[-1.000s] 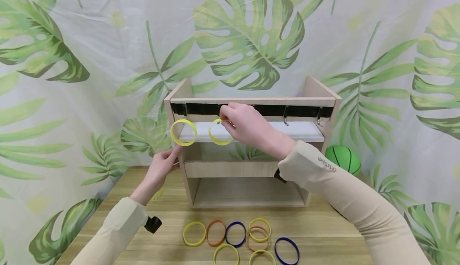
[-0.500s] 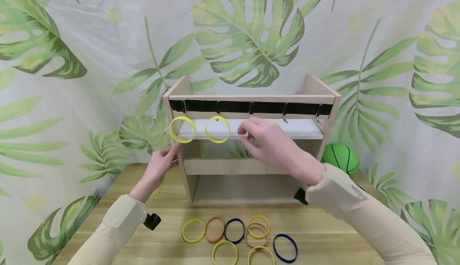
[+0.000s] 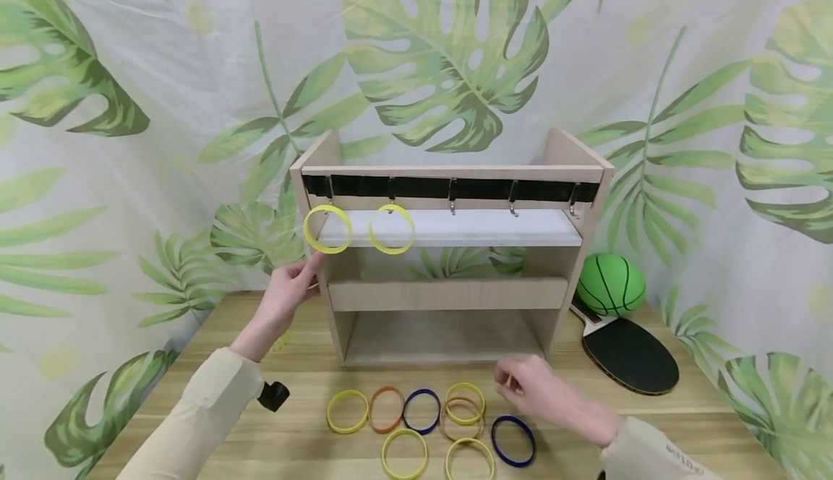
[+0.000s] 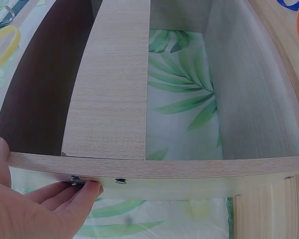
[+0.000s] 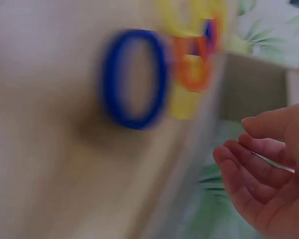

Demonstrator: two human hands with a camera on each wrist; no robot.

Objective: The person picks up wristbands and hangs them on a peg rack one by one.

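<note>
My left hand (image 3: 284, 299) grips the left side panel of a small wooden shelf (image 3: 449, 296). In the left wrist view its thumb is at the panel's front edge and its fingers (image 4: 84, 199) lie on the outer face. My right hand (image 3: 540, 393) holds nothing, fingers loosely bent, above the table at the right of several loose rings. Nearest to it are a dark blue ring (image 3: 534, 446) and a yellow ring (image 3: 482, 401) overlapping an orange ring (image 3: 442, 422). Two yellow rings (image 3: 350, 230) (image 3: 413, 228) hang from the shelf's two left hooks.
A black strip (image 3: 423, 188) across the shelf's top bears several metal hooks. Right of the shelf are a green ball (image 3: 612, 285) and a black table tennis bat (image 3: 631, 357). Another blue ring (image 3: 405, 416) and more yellow rings (image 3: 348, 431) lie on the table (image 3: 273, 436).
My right hand has let go of the second yellow ring on its hook and moved down and right to the rings on the table. The left hand keeps its grip on the shelf.
</note>
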